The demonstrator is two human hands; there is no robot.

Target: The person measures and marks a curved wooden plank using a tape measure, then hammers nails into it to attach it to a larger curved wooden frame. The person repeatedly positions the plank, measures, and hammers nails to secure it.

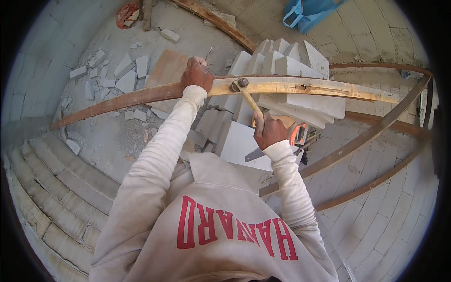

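Note:
A long wooden beam (136, 97) crosses in front of me, reddish brown on the left and paler, rough wood on the right. My left hand (197, 75) is closed round the beam's upper edge, left of centre. In my right hand (270, 131) is the wooden handle of a hammer (251, 102). The hammer's dark metal head lies against the pale stretch of the beam, to the right of my left hand. Below my right hand shows a metal saw blade (254, 155), with an orange tool part (298, 134) to its right.
White blocks (300, 68) are stacked behind and below the beam. Broken block pieces (126, 75) litter the floor at left, near a brown board (167, 70). A wooden frame (376, 129) stands at right. A blue bag (307, 13) lies at the far side.

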